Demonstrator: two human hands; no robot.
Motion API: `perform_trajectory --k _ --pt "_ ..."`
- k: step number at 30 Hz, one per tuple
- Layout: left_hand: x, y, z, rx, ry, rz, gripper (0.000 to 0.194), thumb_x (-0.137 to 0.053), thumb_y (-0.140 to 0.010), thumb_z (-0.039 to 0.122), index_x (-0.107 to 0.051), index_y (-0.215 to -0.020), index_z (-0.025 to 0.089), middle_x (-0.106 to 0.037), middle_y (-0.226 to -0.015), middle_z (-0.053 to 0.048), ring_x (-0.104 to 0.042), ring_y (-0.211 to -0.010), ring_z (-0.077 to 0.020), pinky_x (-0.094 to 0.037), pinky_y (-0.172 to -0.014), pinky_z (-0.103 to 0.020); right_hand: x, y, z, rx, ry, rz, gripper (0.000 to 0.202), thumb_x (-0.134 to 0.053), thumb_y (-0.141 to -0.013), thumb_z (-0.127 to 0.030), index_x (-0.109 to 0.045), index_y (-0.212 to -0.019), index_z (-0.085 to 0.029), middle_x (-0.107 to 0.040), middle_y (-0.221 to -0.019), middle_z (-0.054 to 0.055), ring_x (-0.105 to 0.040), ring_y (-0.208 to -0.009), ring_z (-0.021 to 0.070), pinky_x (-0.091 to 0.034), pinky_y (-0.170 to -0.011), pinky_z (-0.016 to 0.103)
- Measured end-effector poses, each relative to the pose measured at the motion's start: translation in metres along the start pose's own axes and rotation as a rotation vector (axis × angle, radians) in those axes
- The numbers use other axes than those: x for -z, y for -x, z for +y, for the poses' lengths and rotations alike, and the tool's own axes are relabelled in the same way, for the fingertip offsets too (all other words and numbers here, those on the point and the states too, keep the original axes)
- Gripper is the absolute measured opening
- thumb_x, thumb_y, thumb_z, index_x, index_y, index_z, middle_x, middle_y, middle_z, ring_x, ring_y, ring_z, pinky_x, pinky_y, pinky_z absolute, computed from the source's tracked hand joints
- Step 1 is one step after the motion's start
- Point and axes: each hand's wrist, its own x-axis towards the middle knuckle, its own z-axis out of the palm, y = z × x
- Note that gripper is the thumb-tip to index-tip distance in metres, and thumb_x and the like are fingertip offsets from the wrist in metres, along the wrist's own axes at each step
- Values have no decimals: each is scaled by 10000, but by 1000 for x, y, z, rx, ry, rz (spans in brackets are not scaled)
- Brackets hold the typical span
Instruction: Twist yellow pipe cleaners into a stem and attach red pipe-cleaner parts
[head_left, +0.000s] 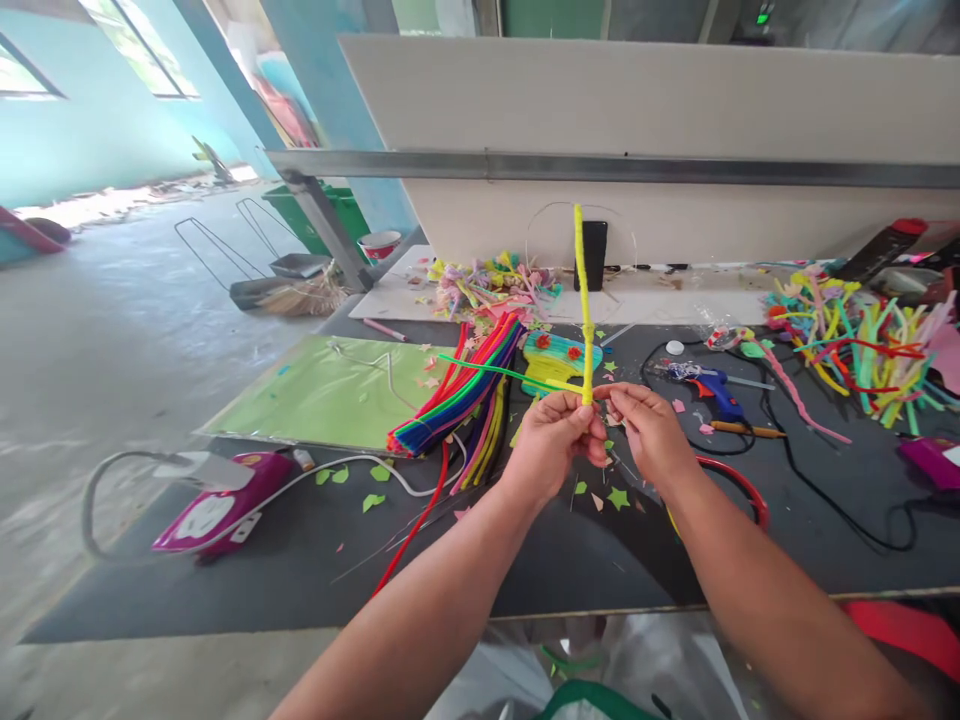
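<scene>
My left hand (551,440) is closed around the lower end of an upright stem wrapped in yellow pipe cleaner (583,290). From the same grip a green pipe cleaner (487,367) sticks out to the left, with a short yellow piece beside it. Close against the stem's base, my right hand (649,425) has thumb and forefinger pinched; whatever lies between them is hidden. Behind the hands lies a flat blue and yellow fuzzy piece with red spots (544,355). A bundle of colourful pipe cleaners (457,390) rests left of them.
A blue glue gun (716,393) and its black cord lie to the right, near a heap of pipe cleaner pieces (870,340). On the left are a green sheet (322,390) and a purple box (225,505) with a white cable. A phone (595,255) leans at the back.
</scene>
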Motion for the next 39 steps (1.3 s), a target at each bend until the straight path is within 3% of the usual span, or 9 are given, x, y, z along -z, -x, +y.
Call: perform_trajectory --k 6,12,18,23,27,31,35,39 --pt "-2 5 -4 113 245 -271 168 -657 -786 270 -580 -777 120 -632 -596 -8 -547 -347 -104 -438 -312 -182 0 3 -9 -70 -205 -256 133 -630 -790 -333 -733 -844 -269 -674 -924 21 -599 -941 200 -454 -893 369" --pt "-7 13 -3 255 376 -447 187 -710 -736 267 -618 -784 111 -623 -573 -12 -537 -327 -105 -443 -288 -187 -3 13 -21 -25 -252 -345 127 -691 -732 -415 -718 -701 -295 -683 -851 28 -606 -963 240 -475 -864 431" --pt "-8 17 1 292 440 -414 290 -778 -650 324 -557 -679 139 -559 -473 20 -434 -248 -75 -361 -233 -160 -4 18 -14 -26 -356 -260 153 -755 -672 -407 -742 -799 -322 -627 -944 32 -577 -907 207 -500 -786 382" --pt "-10 21 -2 378 445 -530 303 -768 -654 349 -569 -635 122 -552 -438 -3 -430 -230 -90 -356 -217 -171 0 16 -13 -44 -445 -416 129 -812 -613 -358 -735 -689 -286 -504 -764 1 -523 -742 149 -481 -695 318" --pt "-11 22 -4 394 494 -602 219 -743 -684 292 -598 -677 128 -571 -452 -3 -409 -213 -90 -370 -211 -185 4 15 -17 19 -400 -476 122 -817 -622 -317 -745 -716 -290 -475 -768 -4 -512 -778 142 -467 -743 312" --pt "-11 21 -5 440 466 -633 265 -755 -671 312 -574 -617 127 -561 -438 -5 -411 -211 -96 -382 -211 -194 7 14 -20 27 -336 -503 150 -822 -604 -352 -733 -682 -260 -499 -790 12 -516 -821 161 -458 -831 345" --pt "-13 22 -5 446 455 -606 286 -762 -665 325 -557 -617 131 -550 -435 7 -400 -210 -83 -373 -214 -183 8 13 -18 80 -321 -496 157 -807 -621 -385 -724 -655 -255 -509 -771 15 -521 -813 165 -456 -828 350" --pt "-13 22 -5 385 460 -510 284 -755 -680 333 -551 -650 138 -535 -440 26 -386 -217 -64 -349 -216 -158 8 13 -14 142 -292 -439 167 -805 -633 -368 -739 -767 -293 -538 -800 16 -531 -813 171 -467 -782 351"
